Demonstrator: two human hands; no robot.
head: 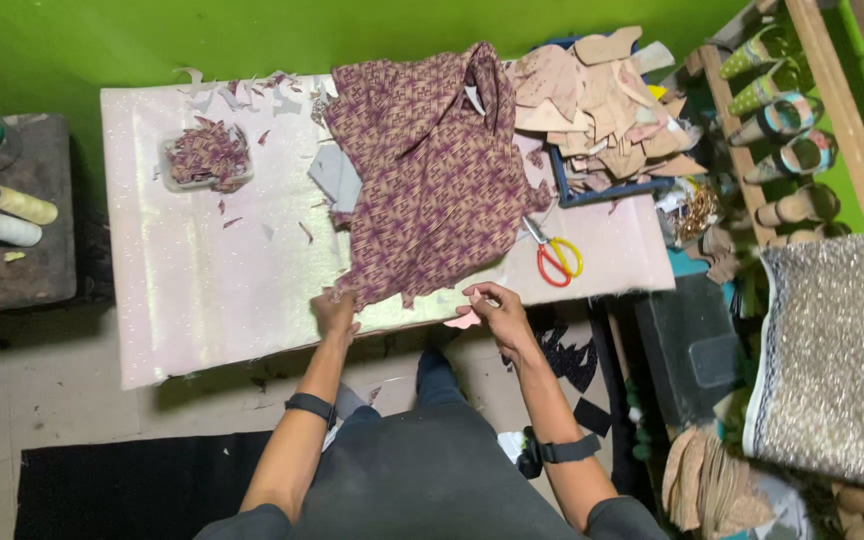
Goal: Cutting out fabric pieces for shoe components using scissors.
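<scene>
Carefully, left hand (334, 312) fingers pinch the patterned fabric (430, 170) edge flat on the desk (202, 290); right hand (495, 312) fingers clamp a pink template (463, 321); best aligned snugly.

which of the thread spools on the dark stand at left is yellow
The upper spool of the two lying side by side on the dark stand is pale yellow; the lower spool next to it is white.

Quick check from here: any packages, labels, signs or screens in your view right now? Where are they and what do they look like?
No signs or screens show.
Small container: table's far left, clear, squarish, holding purple patterned fabric scraps.
Blue tray: table's far right, rectangular, under a pile of tan cut-out pieces.
Thread cones: dark stand at left, white and yellow; any labels too small to tell.
</scene>
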